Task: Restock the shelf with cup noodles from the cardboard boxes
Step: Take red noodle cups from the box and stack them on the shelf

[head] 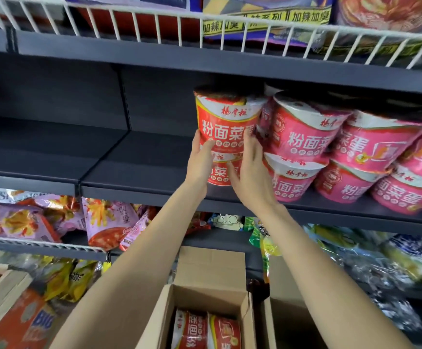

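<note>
Two red cup noodles stood stacked on the dark shelf [139, 170], the upper red cup [226, 119] sitting on the lower red cup [221, 172], just left of the pink cup noodles [303, 137], which were piled two high and ran off toward the right. The left hand [201, 159] lay against the left side of the red stack, its fingers [197, 141] nearly straight and reaching up onto the upper cup, thumb across the front. The right hand [251, 170] pressed the right side, fingers [249, 144] straight and spread between the red stack and the nearest pink cup; whether either hand truly curled around a cup was hard to tell, as the frame was slightly blurred. Below, an open cardboard box [205, 295] held more red cups [205, 331] lying on their sides. Snack bags [54, 220] filled the lower shelf at left, and a white wire rail [134, 18] fronted the shelf above
</note>
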A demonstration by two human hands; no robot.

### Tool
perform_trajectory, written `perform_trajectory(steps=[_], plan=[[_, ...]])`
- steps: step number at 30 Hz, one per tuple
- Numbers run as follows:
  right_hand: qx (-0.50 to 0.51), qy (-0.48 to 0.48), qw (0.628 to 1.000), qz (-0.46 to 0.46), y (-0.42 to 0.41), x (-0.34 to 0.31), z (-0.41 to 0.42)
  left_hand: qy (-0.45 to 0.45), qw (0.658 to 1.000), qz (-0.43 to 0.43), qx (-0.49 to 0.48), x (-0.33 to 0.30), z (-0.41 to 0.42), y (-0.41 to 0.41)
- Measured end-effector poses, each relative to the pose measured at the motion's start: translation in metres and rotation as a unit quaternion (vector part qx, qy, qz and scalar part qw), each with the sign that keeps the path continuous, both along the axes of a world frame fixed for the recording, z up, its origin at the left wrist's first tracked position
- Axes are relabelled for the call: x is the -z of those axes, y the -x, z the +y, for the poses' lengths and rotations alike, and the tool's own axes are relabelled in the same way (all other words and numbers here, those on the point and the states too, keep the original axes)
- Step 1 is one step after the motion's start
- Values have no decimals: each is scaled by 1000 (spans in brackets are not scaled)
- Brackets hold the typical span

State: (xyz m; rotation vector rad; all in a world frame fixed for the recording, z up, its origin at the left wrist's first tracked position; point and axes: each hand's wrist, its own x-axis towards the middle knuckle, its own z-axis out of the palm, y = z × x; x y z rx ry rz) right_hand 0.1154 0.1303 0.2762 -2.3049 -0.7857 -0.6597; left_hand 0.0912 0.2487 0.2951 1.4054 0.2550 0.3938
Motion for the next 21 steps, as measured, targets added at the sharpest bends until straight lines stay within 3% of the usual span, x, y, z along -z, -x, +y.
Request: perform_trajectory(steps=[6, 9, 14, 16, 21], plan=[[42, 165, 985, 3, -58, 2, 24, 90, 996, -10, 6, 5, 11, -47], [84, 206, 974, 32, -85, 0, 35, 37, 999, 11, 20, 1, 14, -72], [106, 156, 981, 35, -110, 7, 44, -55, 997, 24, 38, 4, 32, -95], [76, 173, 982, 22, -93, 9, 37, -108, 993, 21, 41, 11, 41, -91], [-3, 70, 996, -58, -24, 36, 0, -306, 949, -71, -30, 27, 36, -19]])
